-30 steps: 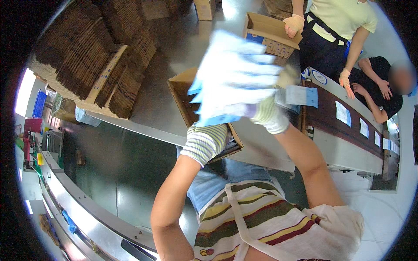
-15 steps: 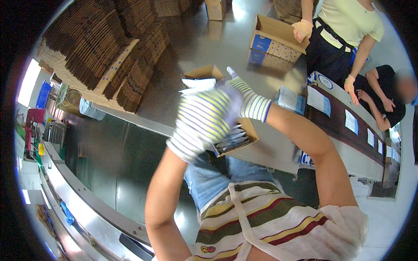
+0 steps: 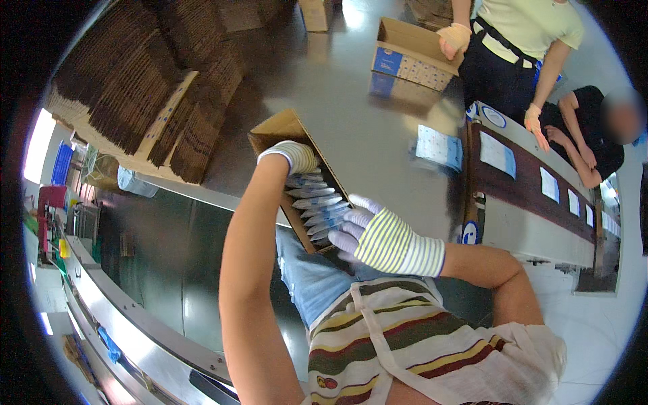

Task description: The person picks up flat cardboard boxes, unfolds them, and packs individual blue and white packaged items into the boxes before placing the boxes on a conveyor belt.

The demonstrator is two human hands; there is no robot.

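An open cardboard box [image 3: 271, 129] stands at the table's near edge, filled with a row of flat white-and-blue packets [image 3: 318, 202]. My left hand [image 3: 293, 156], in a striped glove, reaches down into the far end of the box. Its fingers are hidden behind the glove's back and the box wall, so I cannot see whether they grip a packet. My right hand [image 3: 391, 239], gloved alike, lies over the box's near right side with fingers apart, beside the packets. I see nothing held in it.
Flattened cartons [image 3: 135, 88] are stacked at the left. On the right, a dark conveyor belt [image 3: 526, 185] carries spaced packets, and a small pile of packets [image 3: 439, 147] lies at its end. A co-worker's gloved hand [image 3: 454, 39] touches another open carton [image 3: 412, 57].
My hands were together above the box; now they are apart, the left inside its far end, the right at its near right side. The box has turned and its packets show more.
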